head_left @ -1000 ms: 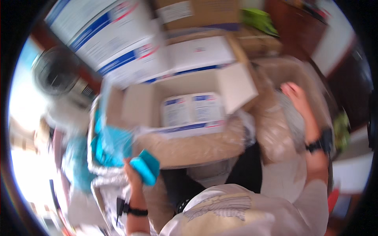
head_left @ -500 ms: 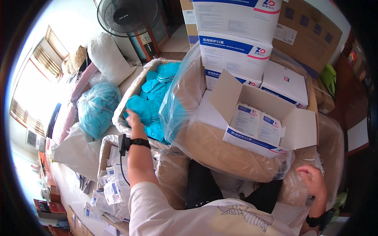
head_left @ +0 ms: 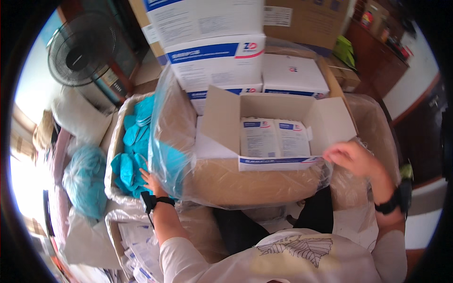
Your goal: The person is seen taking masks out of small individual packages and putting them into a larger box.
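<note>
My left hand (head_left: 152, 182) reaches into a liner-covered box (head_left: 113, 160) at the left, its fingers stretched out and apart on a heap of turquoise face masks (head_left: 134, 172). It grips nothing that I can see. My right hand (head_left: 351, 156) hovers by the front right corner of an open white carton (head_left: 278, 164); its fingers are bent and smeared by motion, and nothing shows in them. Inside the carton stand two white printed packets (head_left: 258, 137), side by side. The carton rests on a larger cardboard box (head_left: 226, 177) draped in clear plastic.
White cartons (head_left: 214, 61) are stacked behind the open one. Below the mask box, another lined box (head_left: 113, 231) holds white packets (head_left: 141, 252). A clear bag of turquoise masks (head_left: 85, 177), a white sack (head_left: 80, 115) and a fan (head_left: 85, 49) stand at the left.
The view has swung to the right. My left hand has drawn back toward the near edge of the mask heap. My right hand has risen from low at the right to the carton's corner.
</note>
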`<state>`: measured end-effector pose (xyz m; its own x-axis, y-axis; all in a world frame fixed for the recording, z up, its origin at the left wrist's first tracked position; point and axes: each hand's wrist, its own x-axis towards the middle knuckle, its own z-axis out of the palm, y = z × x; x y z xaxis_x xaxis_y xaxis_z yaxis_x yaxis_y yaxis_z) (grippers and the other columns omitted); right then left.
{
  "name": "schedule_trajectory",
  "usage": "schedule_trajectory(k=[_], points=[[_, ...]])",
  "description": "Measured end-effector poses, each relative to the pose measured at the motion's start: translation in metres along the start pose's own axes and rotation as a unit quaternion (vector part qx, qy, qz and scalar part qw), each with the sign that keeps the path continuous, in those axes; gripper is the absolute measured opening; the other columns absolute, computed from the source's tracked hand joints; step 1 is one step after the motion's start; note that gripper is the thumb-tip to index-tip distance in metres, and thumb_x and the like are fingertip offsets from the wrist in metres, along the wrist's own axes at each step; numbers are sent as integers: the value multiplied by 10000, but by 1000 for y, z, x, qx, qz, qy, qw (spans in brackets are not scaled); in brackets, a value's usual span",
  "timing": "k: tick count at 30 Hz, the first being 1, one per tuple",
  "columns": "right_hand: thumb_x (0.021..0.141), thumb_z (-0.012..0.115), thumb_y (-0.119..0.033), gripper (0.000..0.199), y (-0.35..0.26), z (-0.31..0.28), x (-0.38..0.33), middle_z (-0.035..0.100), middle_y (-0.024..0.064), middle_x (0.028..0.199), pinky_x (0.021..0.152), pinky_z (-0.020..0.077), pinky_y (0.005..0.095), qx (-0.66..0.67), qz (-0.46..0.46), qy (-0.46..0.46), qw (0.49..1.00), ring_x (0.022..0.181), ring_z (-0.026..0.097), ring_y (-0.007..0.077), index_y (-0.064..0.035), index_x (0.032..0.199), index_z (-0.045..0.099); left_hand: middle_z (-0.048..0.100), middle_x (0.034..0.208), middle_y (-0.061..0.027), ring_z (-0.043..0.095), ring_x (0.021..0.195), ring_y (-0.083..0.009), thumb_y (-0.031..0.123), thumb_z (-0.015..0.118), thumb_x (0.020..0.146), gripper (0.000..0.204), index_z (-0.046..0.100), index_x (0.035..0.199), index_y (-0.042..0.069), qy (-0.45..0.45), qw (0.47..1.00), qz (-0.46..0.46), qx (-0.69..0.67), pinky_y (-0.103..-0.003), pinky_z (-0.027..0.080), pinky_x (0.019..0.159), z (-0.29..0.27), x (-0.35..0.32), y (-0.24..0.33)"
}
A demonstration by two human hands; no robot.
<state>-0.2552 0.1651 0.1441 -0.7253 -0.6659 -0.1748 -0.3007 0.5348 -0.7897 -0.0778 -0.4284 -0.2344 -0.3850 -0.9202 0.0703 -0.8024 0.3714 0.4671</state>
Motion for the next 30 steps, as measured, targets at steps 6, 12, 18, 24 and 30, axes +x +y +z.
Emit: schedule_trajectory(k=[6, 12, 18, 24, 30], points=[[877, 514, -281, 316, 61, 18, 119, 600, 75, 896, 705, 465, 266, -71, 95, -100, 988, 818, 562, 121, 14, 977, 569, 94, 1429, -173, 195, 1298, -323, 410, 457, 858, 519, 327, 1337, 259, -16, 998, 37, 42, -538, 223, 1001, -25, 76, -17], [809, 577, -399, 409, 94, 85, 178, 631, 75, 774, 522, 471, 273, -29, 300, -139, 943, 635, 589, 159, 4, 862, 620, 227, 1386, -187, 273, 1264, -306, 229, 461, 891, 344, 506, 1199, 82, 222, 946, 71, -226, -387, 303, 982, -161, -80, 126], [792, 615, -306, 275, 79, 98, 182, 587, 24, 684, 508, 448, 278, 56, 259, -108, 958, 578, 538, 130, -32, 817, 623, 428, 1262, -203, 393, 1185, -336, 132, 467, 870, 276, 540, 1093, -13, 97, 868, 233, -428, -406, 287, 990, -174, -186, 160], [798, 608, -284, 232, 49, 105, 175, 553, 16, 784, 594, 454, 301, 174, 254, -78, 948, 704, 523, 138, -69, 884, 594, 368, 1316, -181, 287, 1241, -386, 79, 592, 755, 381, 559, 1135, 94, -81, 842, 467, -259, -465, 249, 1007, -176, -253, 265], [798, 497, -166, 184, 41, 111, 176, 582, 57, 800, 579, 461, 323, 264, 185, -10, 947, 718, 568, 174, -46, 894, 596, 480, 1125, -84, 387, 1122, -327, 154, 659, 729, 326, 591, 1047, 166, -9, 858, 472, -203, -445, 298, 922, -147, -270, 293]])
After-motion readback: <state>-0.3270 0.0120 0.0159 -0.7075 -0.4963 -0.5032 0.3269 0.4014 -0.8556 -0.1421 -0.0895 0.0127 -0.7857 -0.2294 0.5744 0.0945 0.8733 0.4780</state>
